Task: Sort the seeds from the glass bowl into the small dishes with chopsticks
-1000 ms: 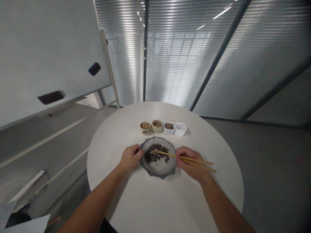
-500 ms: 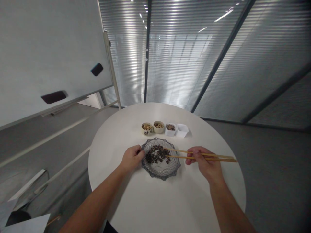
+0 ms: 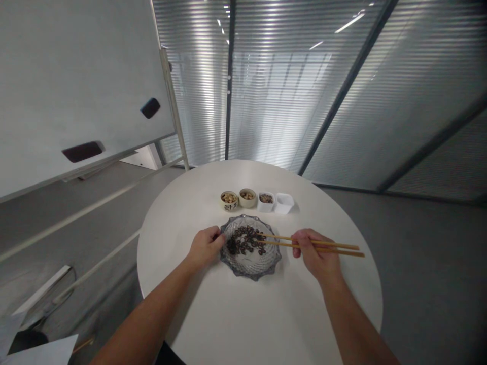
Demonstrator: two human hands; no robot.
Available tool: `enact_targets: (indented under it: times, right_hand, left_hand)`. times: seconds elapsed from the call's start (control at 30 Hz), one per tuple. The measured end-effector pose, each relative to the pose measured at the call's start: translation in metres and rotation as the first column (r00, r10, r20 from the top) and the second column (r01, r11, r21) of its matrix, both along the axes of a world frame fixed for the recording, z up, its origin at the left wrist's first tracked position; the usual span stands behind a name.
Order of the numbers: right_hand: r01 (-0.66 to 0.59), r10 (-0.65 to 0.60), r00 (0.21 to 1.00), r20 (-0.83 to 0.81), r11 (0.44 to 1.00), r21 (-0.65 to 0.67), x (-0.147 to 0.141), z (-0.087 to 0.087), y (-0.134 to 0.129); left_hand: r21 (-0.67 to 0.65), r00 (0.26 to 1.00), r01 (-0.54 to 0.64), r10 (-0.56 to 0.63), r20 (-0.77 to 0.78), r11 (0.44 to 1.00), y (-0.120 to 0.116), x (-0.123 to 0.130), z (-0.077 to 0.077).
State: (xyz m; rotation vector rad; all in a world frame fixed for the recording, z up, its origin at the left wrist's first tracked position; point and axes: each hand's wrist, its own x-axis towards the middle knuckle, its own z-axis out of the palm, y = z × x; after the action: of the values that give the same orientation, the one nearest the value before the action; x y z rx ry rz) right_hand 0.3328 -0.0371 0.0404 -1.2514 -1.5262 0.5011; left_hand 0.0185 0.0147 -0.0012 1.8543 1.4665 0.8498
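A clear glass bowl (image 3: 262, 266) with a scalloped rim stands on the round white table. Small dark brown beans (image 3: 243, 242), perhaps coffee beans, lie in it, mostly toward its left and middle. My left hand (image 3: 207, 246) is closed on the bowl's left rim, thumb at the edge. In my right hand (image 3: 312, 248), to the right of the bowl, is a pair of wooden chopsticks (image 3: 281, 241), held closed in the fingers. Their tips are spread a little and reach in among the beans; whether a bean is between them I cannot tell.
Behind the bowl stand two round cups (image 3: 229, 201) with pale nut-like pieces, a white square dish (image 3: 265, 202) with small brownish bits, and another white dish (image 3: 284, 203). A whiteboard (image 3: 83, 81) on a stand is at the left; a ribbed glass wall (image 3: 274, 101) rises behind the table (image 3: 243, 314).
My right hand has shifted slightly left, and the chopstick tips have moved a little within the beans, with their back ends now farther apart. My left hand stays on the rim.
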Motion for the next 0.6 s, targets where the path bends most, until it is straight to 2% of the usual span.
enact_targets:
  times: [0.17,0.27,0.43,0.6]
  right_hand:
    - [0.025,-0.027,0.999,0.043,0.999,0.044,-0.004,0.0,-0.002]
    - [-0.013,0.006,0.996,0.085,0.997,0.072,-0.004,0.0,-0.004]
    - [-0.063,0.062,0.998,0.012,0.994,0.091,0.003,-0.001,-0.004]
    - [-0.05,0.049,0.999,0.016,0.995,0.081,0.008,-0.003,-0.003]
  left_hand:
    - [0.0,1.0,-0.003,0.003,-0.011,1.0,-0.001,0.001,0.003]
    - [-0.004,1.0,0.001,-0.001,-0.007,1.0,-0.001,0.001,0.004]
    - [0.0,1.0,-0.003,0.003,-0.004,1.0,0.0,0.0,0.003]
    - [0.005,1.0,-0.008,0.008,-0.005,1.0,0.0,0.001,0.003]
